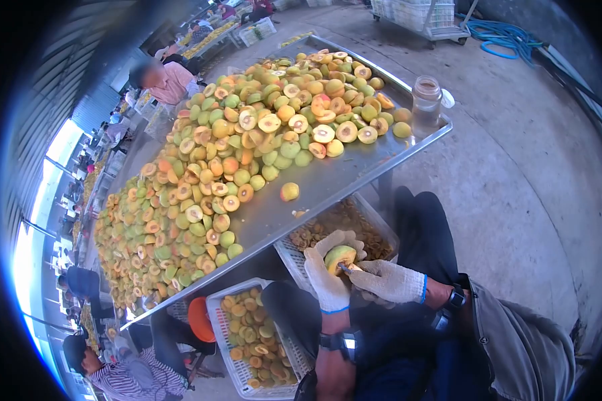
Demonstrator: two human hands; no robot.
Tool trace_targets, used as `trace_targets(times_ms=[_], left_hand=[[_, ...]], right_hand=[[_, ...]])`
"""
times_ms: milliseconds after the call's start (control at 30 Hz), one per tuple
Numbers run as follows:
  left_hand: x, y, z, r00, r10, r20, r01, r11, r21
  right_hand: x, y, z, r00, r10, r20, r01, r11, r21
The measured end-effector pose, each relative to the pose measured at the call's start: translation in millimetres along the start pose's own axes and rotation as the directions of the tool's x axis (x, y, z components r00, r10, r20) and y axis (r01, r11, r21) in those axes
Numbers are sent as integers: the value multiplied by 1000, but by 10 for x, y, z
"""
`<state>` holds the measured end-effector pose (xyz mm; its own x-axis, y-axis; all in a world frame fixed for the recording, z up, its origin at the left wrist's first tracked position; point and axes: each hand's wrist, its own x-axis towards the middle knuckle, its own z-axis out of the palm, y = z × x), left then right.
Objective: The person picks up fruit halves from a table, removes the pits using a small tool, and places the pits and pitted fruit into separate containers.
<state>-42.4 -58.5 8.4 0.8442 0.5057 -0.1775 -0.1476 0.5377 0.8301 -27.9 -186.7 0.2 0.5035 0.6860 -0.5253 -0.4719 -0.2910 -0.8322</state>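
My left hand (329,277), in a white knit glove with a blue cuff, is closed around a yellow-green peach (341,256). My right hand (389,281), gloved the same way, is closed with its fingertips against the peach's near side. A small dark metal tool (343,267) shows between the right fingertips and the fruit; its handle is hidden in the glove. Both hands are above my lap, over the near edge of a white crate (294,262) holding brown pits and scraps (344,224).
A metal table (274,220) bears a large heap of halved peaches (247,140). On its right corner stands a clear jar (426,107). Below, another white crate (214,307) holds peach halves, beside an orange bucket (201,319). Other people sit to the left; a blue hose (505,37) lies behind.
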Motion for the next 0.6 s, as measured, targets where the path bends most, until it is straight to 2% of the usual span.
trace_targets(times_ms=[133,200,333,367,400,433,500,600], left_hand=[[100,-114,-247,997,-50,58,44,994,99],[109,-111,-224,998,-63,30,58,987,151],[138,-105,-234,996,-68,53,60,987,147],[141,-93,-267,985,-26,172,-4,985,170],[150,-85,-292,957,14,289,-70,980,186],[163,-90,-313,958,13,288,-69,980,187],[197,-103,-343,903,42,428,-90,992,92],[243,-74,-351,877,9,480,-105,979,174]], right_hand=[[-32,-22,31,999,-23,-39,19,993,-115],[-1,74,41,943,-291,-162,210,897,-389],[55,173,-4,906,-409,-107,330,842,-427],[-36,44,4,977,-203,-67,182,954,-237],[-80,-36,-3,1000,1,15,0,999,-49],[-78,-41,-23,1000,2,16,-1,999,-48],[-88,-35,-72,983,52,174,-72,991,114],[-99,-32,-128,968,52,245,-98,979,179]])
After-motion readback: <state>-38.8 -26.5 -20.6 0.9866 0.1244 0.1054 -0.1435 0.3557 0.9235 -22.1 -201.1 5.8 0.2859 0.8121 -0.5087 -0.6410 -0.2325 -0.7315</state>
